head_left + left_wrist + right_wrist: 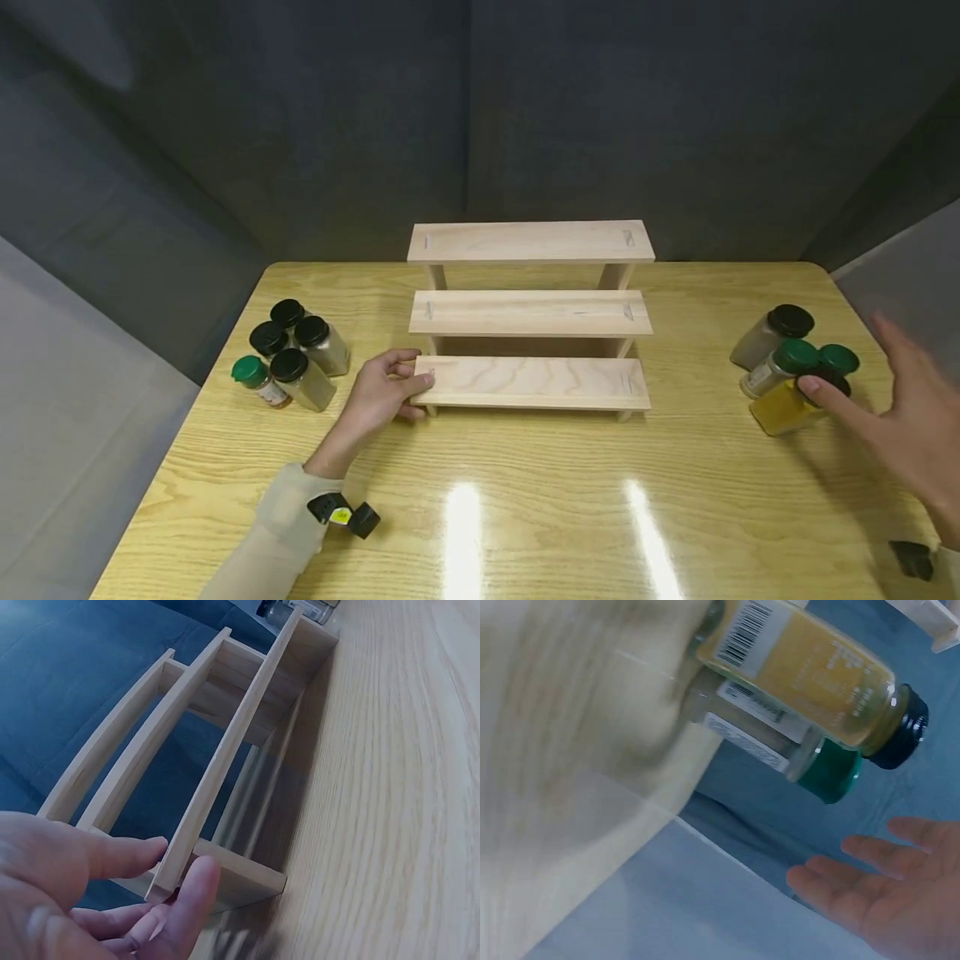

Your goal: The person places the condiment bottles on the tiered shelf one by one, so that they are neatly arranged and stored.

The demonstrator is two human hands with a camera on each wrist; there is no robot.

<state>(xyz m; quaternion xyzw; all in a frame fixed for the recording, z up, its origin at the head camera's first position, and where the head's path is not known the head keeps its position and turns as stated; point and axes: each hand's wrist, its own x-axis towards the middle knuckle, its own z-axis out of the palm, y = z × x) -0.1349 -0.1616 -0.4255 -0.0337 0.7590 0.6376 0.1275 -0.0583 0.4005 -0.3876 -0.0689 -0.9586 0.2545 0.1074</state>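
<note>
A three-tier wooden rack stands at the middle of the table. My left hand grips the left end of its lowest shelf, thumb on top and fingers underneath. My right hand hovers open with spread fingers at the right. Its index fingertip is just beside the black lid of a yellow spice jar. In the right wrist view the yellow spice jar lies over a green-lidded jar, with the straight fingers apart from both.
Several spice jars, mostly with black lids and one with a green lid, cluster left of the rack. A black-lidded jar and two green-lidded jars stand at the right. The yellow wooden table sits between dark partition walls.
</note>
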